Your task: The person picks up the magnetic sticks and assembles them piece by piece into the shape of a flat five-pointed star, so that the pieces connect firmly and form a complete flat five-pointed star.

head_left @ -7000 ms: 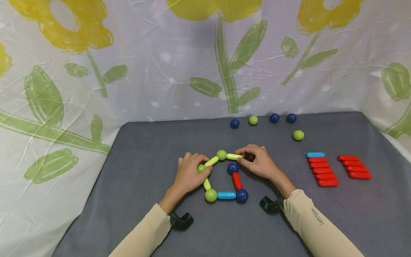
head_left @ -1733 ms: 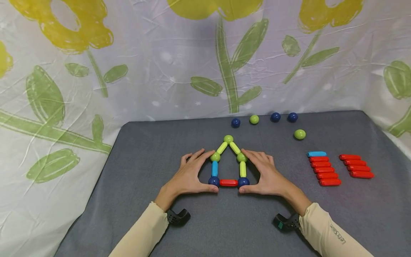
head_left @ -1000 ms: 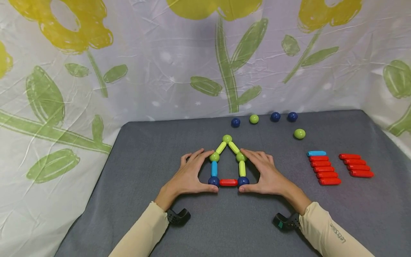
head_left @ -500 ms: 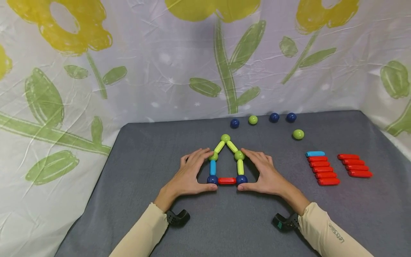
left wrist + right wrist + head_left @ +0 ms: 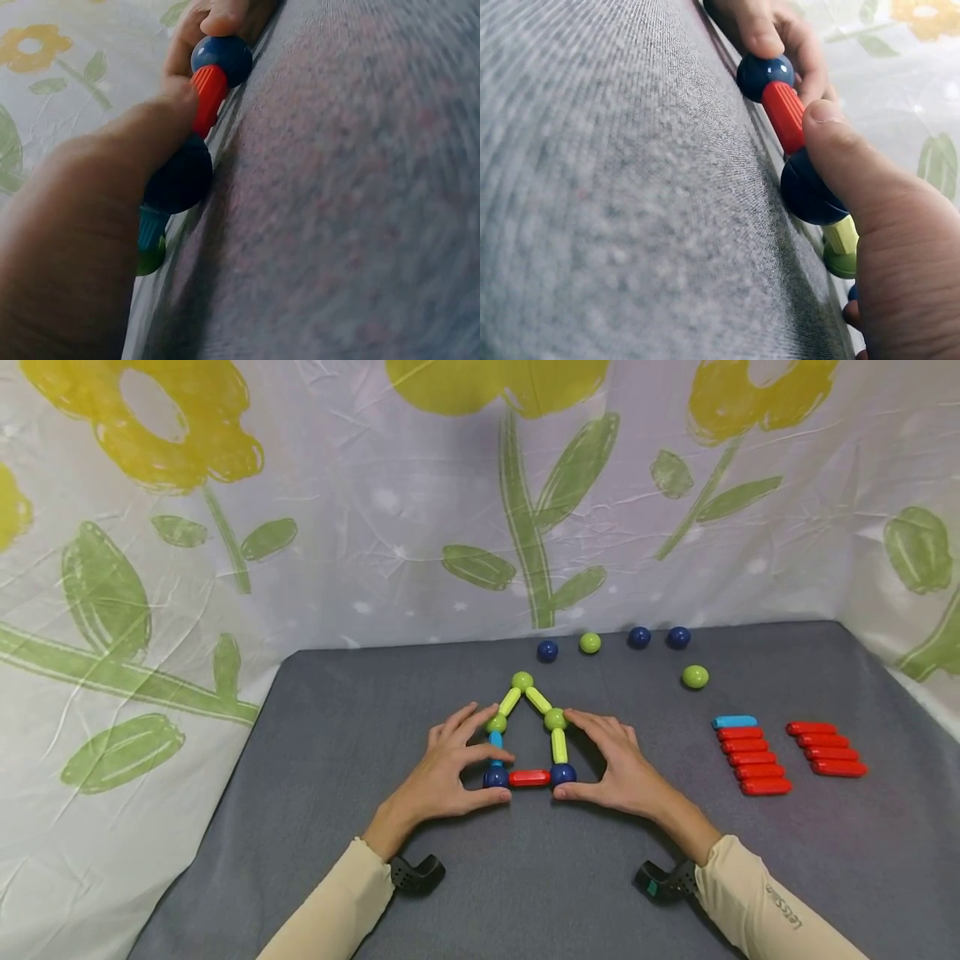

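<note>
A house-shaped frame (image 5: pixel 529 778) of building sticks joined by balls lies on the grey cloth. A red stick (image 5: pixel 784 116) forms its base between two dark blue balls, with a light blue stick (image 5: pixel 496 739) on the left side and a yellow-green one (image 5: pixel 558 746) on the right. Two more yellow-green sticks slope up to a green ball (image 5: pixel 522 682). My left hand (image 5: pixel 442 774) grips the left side, thumb by the near blue ball (image 5: pixel 180 176), one finger reaching inside the frame. My right hand (image 5: pixel 618 764) spans the right side, thumb at the blue ball (image 5: pixel 562 774), fingertips at the green ball (image 5: pixel 555 719).
Loose blue balls (image 5: pixel 639 637) and green balls (image 5: pixel 695 677) lie along the back of the table (image 5: pixel 360 710). To the right are two stacks of red sticks (image 5: pixel 753 771), one topped by a light blue stick (image 5: pixel 734 722). A flower-patterned sheet (image 5: pixel 337 527) hangs behind.
Seven seconds ago the chain had a gap at my right hand; now it is a closed, turned house shape. Just now one left finger has moved down into the frame, which has shifted slightly left.
</note>
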`<control>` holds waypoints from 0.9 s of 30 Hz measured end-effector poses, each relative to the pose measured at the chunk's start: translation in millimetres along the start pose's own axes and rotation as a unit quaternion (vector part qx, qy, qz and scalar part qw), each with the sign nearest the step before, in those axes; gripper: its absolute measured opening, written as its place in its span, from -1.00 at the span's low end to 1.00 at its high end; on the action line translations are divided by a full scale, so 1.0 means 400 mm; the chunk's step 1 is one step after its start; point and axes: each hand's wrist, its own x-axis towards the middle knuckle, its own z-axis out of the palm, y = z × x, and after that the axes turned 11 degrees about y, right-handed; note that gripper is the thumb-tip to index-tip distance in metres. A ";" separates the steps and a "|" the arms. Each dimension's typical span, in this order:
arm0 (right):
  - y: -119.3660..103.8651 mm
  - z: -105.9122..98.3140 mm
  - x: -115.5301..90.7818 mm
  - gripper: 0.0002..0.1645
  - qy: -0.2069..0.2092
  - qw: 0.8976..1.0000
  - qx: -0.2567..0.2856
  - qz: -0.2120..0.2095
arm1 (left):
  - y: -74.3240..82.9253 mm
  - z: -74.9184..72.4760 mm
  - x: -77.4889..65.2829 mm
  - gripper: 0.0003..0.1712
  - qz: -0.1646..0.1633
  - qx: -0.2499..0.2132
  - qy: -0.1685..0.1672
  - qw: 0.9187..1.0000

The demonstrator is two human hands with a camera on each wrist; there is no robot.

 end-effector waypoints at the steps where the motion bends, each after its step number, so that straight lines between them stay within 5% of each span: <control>1: 0.000 -0.001 0.000 0.29 0.001 1.000 0.000 -0.001 | 0.001 0.001 0.001 -0.59 0.002 -0.002 0.003 1.000; 6: 0.001 -0.005 -0.005 0.21 0.001 1.000 0.005 0.004 | 0.006 0.008 0.001 -0.78 0.002 -0.015 0.015 1.000; 16: -0.002 -0.019 -0.001 0.02 0.006 0.999 0.022 0.036 | 0.005 0.012 -0.003 -0.82 -0.014 -0.020 0.024 0.999; 27: 0.085 -0.206 -0.022 -0.52 0.095 0.994 -0.045 0.015 | 0.002 0.010 -0.002 -0.75 -0.030 -0.027 0.017 0.999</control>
